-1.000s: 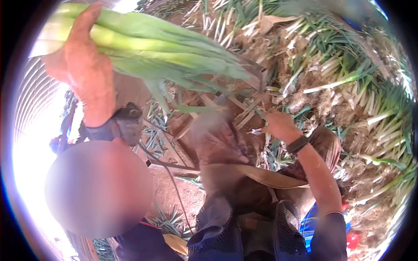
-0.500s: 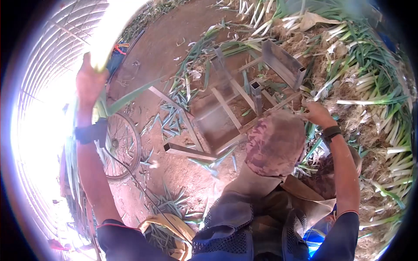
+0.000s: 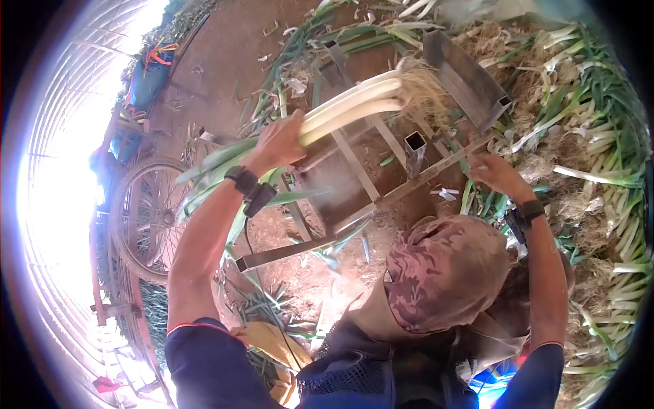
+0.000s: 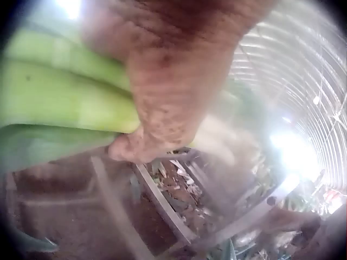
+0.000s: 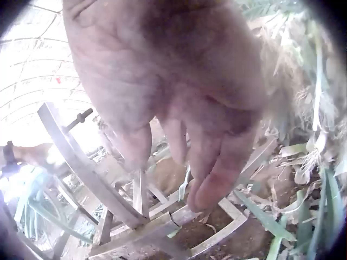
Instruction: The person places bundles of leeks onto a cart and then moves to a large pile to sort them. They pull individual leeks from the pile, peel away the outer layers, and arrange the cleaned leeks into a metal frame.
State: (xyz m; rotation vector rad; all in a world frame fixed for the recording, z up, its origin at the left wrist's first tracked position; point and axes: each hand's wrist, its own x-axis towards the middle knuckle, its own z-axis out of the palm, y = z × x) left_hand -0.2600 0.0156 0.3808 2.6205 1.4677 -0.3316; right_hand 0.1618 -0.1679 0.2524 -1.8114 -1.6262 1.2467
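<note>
In the head view my left hand point(image 3: 278, 144) grips a bunch of long green onions point(image 3: 351, 109) around the middle. Their white shanks and stringy roots point(image 3: 426, 95) point up and right, over a metal frame point(image 3: 357, 167) on the ground. The green leaves point(image 3: 225, 163) trail back beneath my forearm. The left wrist view shows the hand wrapped across the thick green stalks point(image 4: 59, 97). My right hand point(image 3: 497, 174) hangs beside the frame's right side, with nothing in it. Its fingers point(image 5: 217, 173) droop loosely in the right wrist view, in front of the frame's bars point(image 5: 135, 233).
A long heap of green onions point(image 3: 613, 204) with roots and soil lines the right side. At left stands a spoked wheel point(image 3: 167, 217). Leaf scraps point(image 3: 272, 300) litter the dirt floor. Camouflage-patterned cloth point(image 3: 443, 273) rises between my arms.
My left hand swings from upper left, now in over the metal frame, with the green onions turned so their roots point right. My right hand stays close to the frame's right side.
</note>
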